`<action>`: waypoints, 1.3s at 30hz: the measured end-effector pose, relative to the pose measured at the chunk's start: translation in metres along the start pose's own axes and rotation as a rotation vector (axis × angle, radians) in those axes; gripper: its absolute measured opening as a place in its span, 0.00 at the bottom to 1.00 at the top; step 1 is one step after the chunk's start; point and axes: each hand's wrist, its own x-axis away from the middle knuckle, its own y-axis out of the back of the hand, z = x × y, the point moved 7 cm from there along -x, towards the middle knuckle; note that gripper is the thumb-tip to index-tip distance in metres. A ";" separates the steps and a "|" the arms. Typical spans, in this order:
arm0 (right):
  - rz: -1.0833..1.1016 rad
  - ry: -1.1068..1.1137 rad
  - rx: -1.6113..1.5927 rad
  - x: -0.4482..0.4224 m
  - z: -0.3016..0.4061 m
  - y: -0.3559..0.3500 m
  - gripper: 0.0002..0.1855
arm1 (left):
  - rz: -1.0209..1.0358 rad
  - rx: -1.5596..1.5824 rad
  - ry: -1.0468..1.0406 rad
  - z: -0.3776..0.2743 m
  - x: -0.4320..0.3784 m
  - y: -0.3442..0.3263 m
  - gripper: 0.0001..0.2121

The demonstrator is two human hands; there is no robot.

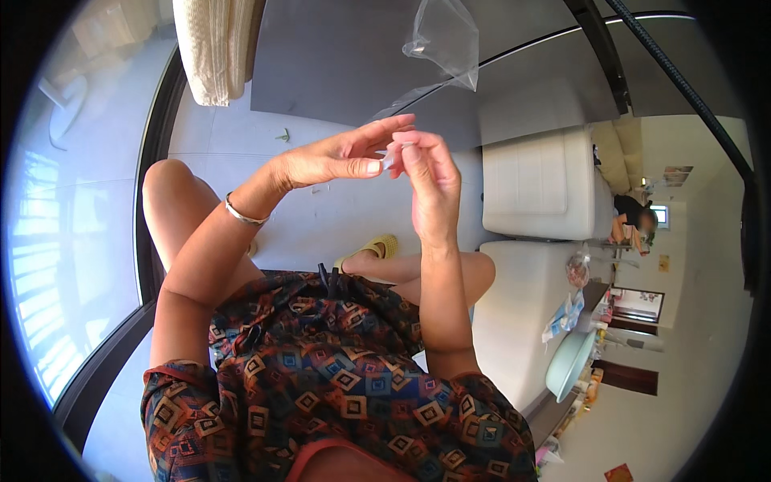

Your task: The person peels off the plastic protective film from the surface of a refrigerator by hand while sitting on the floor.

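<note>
My left hand (352, 150), with a bangle on its wrist, meets my right hand (430, 172) in front of me. A small piece of clear plastic film (390, 158) lies between them. My right thumb and index finger pinch it; the tip of my left thumb is at its edge, and whether the left fingers grip it cannot be told. Beyond the hands, a crumpled clear plastic bag (449, 39) shows against a dark grey panel, with a thin strip trailing down towards my left fingers. Whether this strip joins the film is unclear.
Cream padded seats (539, 184) stand to the right, with a pale green basin (569, 364) behind them. A dark-framed glass door (158, 120) is at left, beside a beige curtain (211, 48). A green scrap (283, 135) lies on the tiles. A person (632, 220) is in the far background.
</note>
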 end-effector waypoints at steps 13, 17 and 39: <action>-0.454 0.027 0.011 0.011 -0.004 0.022 0.05 | 0.082 0.697 0.126 0.050 -0.006 -0.046 0.37; -0.564 -0.032 -0.045 0.007 -0.007 0.037 0.04 | 0.113 0.798 0.147 0.057 -0.004 -0.049 0.41; -0.325 0.096 0.313 -0.005 0.006 0.034 0.03 | -0.331 0.235 0.130 0.027 0.002 0.016 0.07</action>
